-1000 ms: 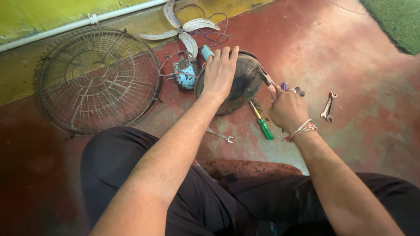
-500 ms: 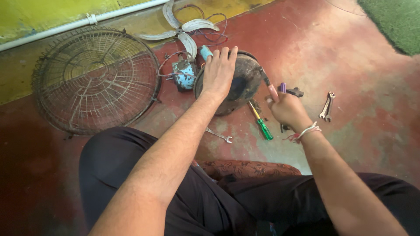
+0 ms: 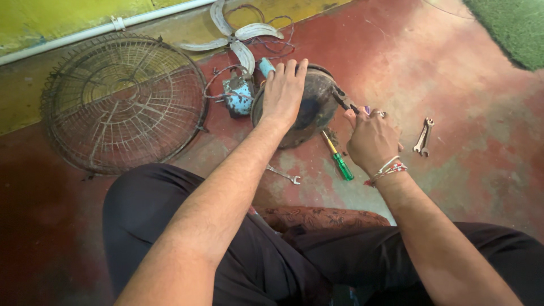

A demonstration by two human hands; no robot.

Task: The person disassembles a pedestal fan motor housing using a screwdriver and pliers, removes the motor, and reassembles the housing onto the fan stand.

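Flanking housing [image 3: 317, 107] — grille [image 3: 124, 102], wrenches [image 3: 423, 137]

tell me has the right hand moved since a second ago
Yes, slightly. The right hand has slid left, from nearly touching the wrenches on the floor toward the round dark motor housing, which stays put under the left hand.

One wire fan guard [image 3: 122, 102], one fan blade [image 3: 235, 37], one motor housing [image 3: 317, 105], two spanners [image 3: 423, 136], one green-handled screwdriver [image 3: 338, 158]
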